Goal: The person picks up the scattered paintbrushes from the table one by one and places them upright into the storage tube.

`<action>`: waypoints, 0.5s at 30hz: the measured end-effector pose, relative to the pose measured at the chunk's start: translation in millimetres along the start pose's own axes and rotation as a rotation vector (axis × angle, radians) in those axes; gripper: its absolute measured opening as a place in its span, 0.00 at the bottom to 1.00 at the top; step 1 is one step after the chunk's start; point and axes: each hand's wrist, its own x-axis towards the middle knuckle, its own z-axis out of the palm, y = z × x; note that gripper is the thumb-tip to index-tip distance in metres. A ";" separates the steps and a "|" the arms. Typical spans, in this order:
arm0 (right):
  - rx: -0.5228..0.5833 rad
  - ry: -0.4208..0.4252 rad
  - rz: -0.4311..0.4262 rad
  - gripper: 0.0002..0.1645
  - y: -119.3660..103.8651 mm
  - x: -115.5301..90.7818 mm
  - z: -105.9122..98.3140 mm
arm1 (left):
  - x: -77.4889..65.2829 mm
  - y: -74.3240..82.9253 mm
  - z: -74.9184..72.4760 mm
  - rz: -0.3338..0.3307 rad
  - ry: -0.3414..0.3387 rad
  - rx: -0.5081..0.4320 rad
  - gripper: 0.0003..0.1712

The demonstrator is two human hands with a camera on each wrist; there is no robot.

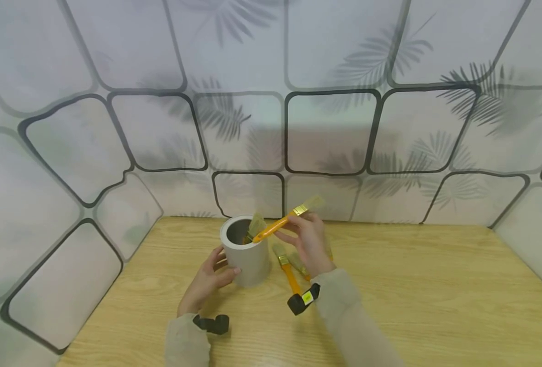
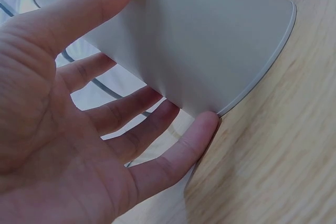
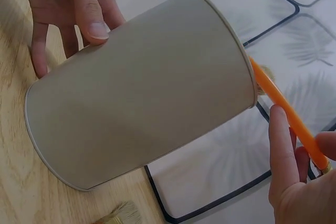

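Observation:
A light grey cylindrical can (image 1: 252, 267) stands upright on the wooden table, its top uncovered. My left hand (image 1: 209, 280) holds it from the left side, thumb in front and fingers spread around the wall, with the little finger low near the base in the left wrist view. In my right hand (image 1: 311, 239) is a paintbrush (image 1: 273, 229), pinched near its metal band. Its bristles point up and right, while the end of its orange handle (image 3: 273, 87) is at the can's rim. Another paintbrush (image 1: 256, 225) stands inside the can, bristles up.
To the right of the can, beneath my right arm, lie a paintbrush (image 1: 290, 272) with an orange handle and another brush (image 1: 300, 264) beside it, partly hidden. A patterned wall covering (image 1: 326, 137) with dark outlines and leaf prints rises behind the table (image 1: 436, 285).

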 end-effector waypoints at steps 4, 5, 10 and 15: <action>-0.001 0.026 -0.038 0.12 1.0 -0.1 6.4 | 1.2 0.6 0.7 -0.012 0.002 0.003 0.46; -0.006 0.032 -0.048 0.12 1.0 -0.5 7.8 | 1.6 0.3 0.6 -0.012 0.001 0.001 0.46; -0.028 0.052 -0.099 0.12 1.9 -4.0 13.1 | 2.0 0.5 0.9 -0.013 -0.001 -0.014 0.46; -0.057 0.045 -0.111 0.13 5.5 -7.1 16.9 | 1.7 0.1 0.9 -0.009 0.002 -0.001 0.46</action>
